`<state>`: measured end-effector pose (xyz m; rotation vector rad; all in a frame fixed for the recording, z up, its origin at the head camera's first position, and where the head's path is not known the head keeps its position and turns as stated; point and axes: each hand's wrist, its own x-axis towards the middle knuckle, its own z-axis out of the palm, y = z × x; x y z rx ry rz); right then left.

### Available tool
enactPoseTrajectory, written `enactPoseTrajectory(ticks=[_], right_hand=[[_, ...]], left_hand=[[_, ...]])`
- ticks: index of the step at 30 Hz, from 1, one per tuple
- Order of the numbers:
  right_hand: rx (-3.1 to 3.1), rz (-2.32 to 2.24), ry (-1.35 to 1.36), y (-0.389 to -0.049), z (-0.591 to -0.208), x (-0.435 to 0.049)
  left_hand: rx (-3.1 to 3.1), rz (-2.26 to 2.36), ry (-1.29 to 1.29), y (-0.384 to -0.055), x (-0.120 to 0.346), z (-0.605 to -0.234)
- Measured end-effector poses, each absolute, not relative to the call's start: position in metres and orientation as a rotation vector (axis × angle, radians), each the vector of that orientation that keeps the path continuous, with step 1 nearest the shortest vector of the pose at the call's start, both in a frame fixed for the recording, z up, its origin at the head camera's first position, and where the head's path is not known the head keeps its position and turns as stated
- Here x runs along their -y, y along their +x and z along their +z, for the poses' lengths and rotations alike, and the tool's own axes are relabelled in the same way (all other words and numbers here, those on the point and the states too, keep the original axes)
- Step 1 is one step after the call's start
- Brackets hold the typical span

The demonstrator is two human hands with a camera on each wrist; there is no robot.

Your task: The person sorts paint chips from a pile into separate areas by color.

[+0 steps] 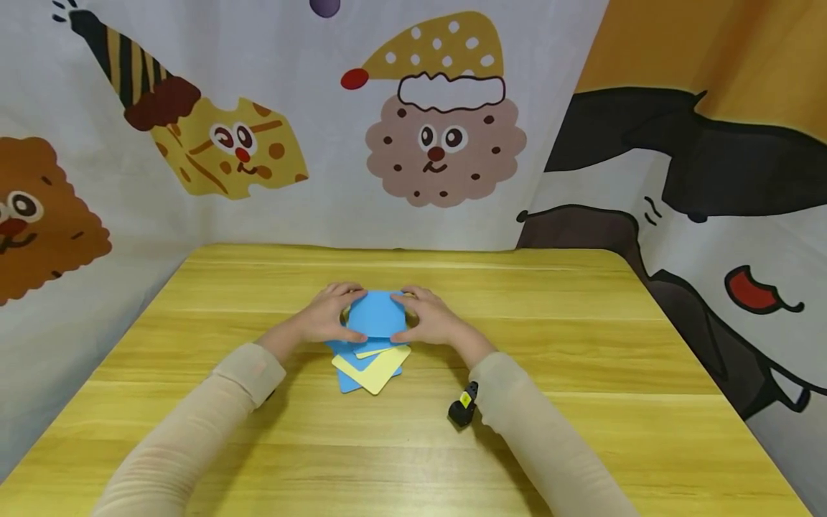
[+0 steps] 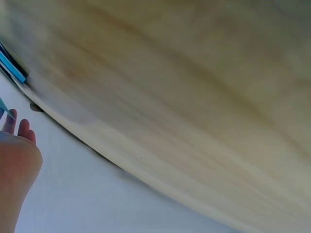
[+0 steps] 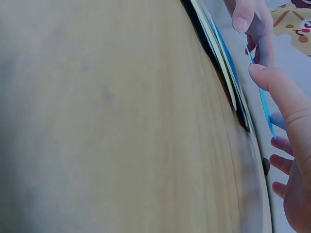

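Observation:
Between my two hands a blue card [image 1: 377, 314] is held up over a loose pile. My left hand [image 1: 326, 314] grips its left edge, thumb on the near face and fingers behind. My right hand [image 1: 431, 316] holds the right edge the same way. In the right wrist view, the blue card [image 3: 265, 109] shows nearly edge-on, pinched between thumb and fingers. Below it lie fanned cards, with a yellow card [image 1: 377, 375] on top and a blue card [image 1: 347, 383] poking out. The left wrist view catches only the pile's blue edge [image 2: 12, 68].
A small black object [image 1: 462, 408] with a yellow label lies beside my right sleeve [image 1: 517, 402]. The wooden table [image 1: 323, 459] reaches back to a white curtain [image 1: 336, 215] printed with cartoon figures.

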<state>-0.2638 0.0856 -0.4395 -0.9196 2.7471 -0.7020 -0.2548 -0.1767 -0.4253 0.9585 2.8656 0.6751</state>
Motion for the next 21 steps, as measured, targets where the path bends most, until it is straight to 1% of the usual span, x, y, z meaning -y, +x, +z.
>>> enactPoseTrajectory(ticks=[10,21], right_hand=[[-2.777,-0.736,-0.956,-0.254,-0.43,-0.094],[-2.824,-0.735,-1.014,-0.245,-0.423,-0.113]], left_hand=[[-2.902,0.637,0.989,-0.249,0.17,-0.42],[-2.936,0.615,0.99,-0.239,0.151,-0.415]])
